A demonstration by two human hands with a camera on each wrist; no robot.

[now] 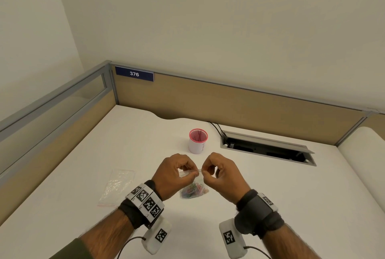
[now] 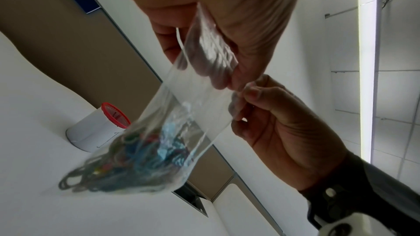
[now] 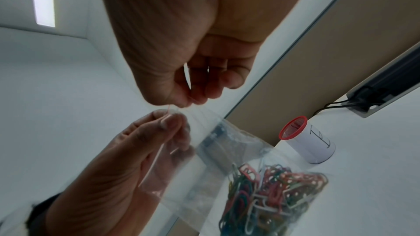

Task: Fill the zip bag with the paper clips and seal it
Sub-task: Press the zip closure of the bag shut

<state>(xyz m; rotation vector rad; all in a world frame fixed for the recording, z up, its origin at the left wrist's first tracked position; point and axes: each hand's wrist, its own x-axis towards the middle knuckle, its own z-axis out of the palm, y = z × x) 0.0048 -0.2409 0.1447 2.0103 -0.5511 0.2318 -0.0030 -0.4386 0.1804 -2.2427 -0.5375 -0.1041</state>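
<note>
A clear zip bag (image 1: 194, 183) hangs just above the white desk (image 1: 125, 144) with its bottom on or near the surface. Several coloured paper clips (image 1: 193, 192) lie heaped in its lower part. My left hand (image 1: 177, 172) pinches the left part of the bag's top strip, and my right hand (image 1: 217, 172) pinches the strip right beside it. The left wrist view shows the bag (image 2: 193, 107) stretched between thumb and fingers, with the clips (image 2: 136, 161) blurred below. In the right wrist view the clips (image 3: 275, 195) are sharp inside the bag (image 3: 204, 177).
A white cup with a red mesh rim (image 1: 198, 141) stands behind the hands. Another clear plastic bag (image 1: 117, 185) lies flat on the desk to the left. An open cable hatch (image 1: 266, 148) sits at the back right. Tan partition walls (image 1: 229, 104) close off the back and left.
</note>
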